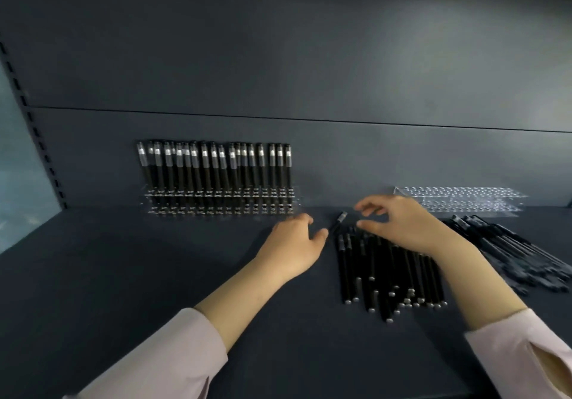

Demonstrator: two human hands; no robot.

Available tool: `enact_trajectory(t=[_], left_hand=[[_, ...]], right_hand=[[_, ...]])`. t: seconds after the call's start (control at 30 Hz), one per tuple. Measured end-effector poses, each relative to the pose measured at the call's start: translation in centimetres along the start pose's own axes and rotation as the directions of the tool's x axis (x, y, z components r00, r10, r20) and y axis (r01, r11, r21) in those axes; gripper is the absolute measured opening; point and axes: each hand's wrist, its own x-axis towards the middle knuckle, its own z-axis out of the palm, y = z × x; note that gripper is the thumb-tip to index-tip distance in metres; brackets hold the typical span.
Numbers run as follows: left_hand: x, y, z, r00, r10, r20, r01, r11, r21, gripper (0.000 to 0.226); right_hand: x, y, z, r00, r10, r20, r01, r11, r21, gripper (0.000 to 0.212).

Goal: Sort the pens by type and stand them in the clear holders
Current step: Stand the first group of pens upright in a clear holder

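A: Pale pink left sleeve (154,361) and right sleeve (520,352) sit at the near edge of the dark grey shelf board (123,275). At the back left is a clear perforated holder (216,205), rear rows full of upright black pens with silver bands (213,163). At the back right is a second clear holder (458,197), with no pens in it. A loose pile of black pens with silver end caps (390,271) lies right of centre, and a pile of darker pens (520,259) runs off the right edge.

B: Hands?

A: Left hand (294,244) is palm down beside the loose pile, fingers slack, holding nothing. Right hand (399,225) arches over the pile's far end, fingers spread, nothing pinched. One black pen with a silver band (339,220) lies tilted between the thumbs and looks untouched.

B: That's the pick, I'd say. Pinch it mid-barrel, band end up like the standing ones, and drop it into a free front hole of the left holder. Come straight down so the neighbours don't tip. The right-edge pile goes to the other holder.

A: Caveats: the holes are lost in glare and blur, so I can't count free ones. The right hand covers the pile's far ends. The right-edge pile is cut off by the frame and its type is unreadable; only shade suggests it differs.
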Motion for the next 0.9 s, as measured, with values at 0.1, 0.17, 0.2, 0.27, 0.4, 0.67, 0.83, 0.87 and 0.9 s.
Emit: enact_trajectory(t=[0.1,0.17,0.2,0.27,0.4,0.67,0.83,0.87,0.9], left_hand=[[0.8,2.3,2.6,0.996,-0.057,0.063,0.051,0.995,0.088,0.066],[1.2,3.4,3.7,0.994,-0.083,0.07,0.072,0.987,0.143,0.073],[1.3,3.9,4.1,0.993,-0.092,0.068,0.08,0.982,0.169,0.075],[1.3,4.5,4.7,0.993,-0.095,0.065,0.076,0.966,0.249,0.082],[0.3,5.2,5.1,0.99,-0.072,0.119,0.006,0.876,0.483,0.101],[-2.1,6.5,4.2,0.983,-0.174,0.061,0.132,0.893,0.431,0.112],[-0.9,7.6,5.3,0.962,-0.274,0.013,0.238,0.858,0.455,0.1],[-0.7,7.6,5.4,0.955,-0.294,0.021,0.255,0.86,0.443,0.098],[-0.5,7.5,5.5,0.95,-0.312,0.032,0.269,0.864,0.427,0.095]], right_hand=[[-0.6,3.3,-0.7,1.0,-0.006,0.018,0.005,0.999,0.037,0.02],[-0.7,5.0,-1.0,1.0,-0.015,0.007,0.014,0.997,0.07,0.017],[-0.8,5.7,-1.1,1.0,-0.016,-0.006,0.017,0.995,0.096,0.015],[-0.9,6.7,-1.0,0.999,-0.002,-0.044,0.009,0.985,0.173,0.013],[-0.5,7.3,-0.8,0.995,0.012,-0.104,0.016,0.966,0.257,0.011],[-0.4,6.8,-0.3,0.989,-0.071,-0.13,0.097,0.973,0.208,0.011],[-0.4,6.7,-0.3,0.986,-0.084,-0.142,0.111,0.976,0.189,0.012],[-0.4,6.6,-0.4,0.986,-0.086,-0.145,0.112,0.976,0.185,0.012],[-0.4,6.6,-0.4,0.985,-0.087,-0.149,0.114,0.977,0.182,0.012]])
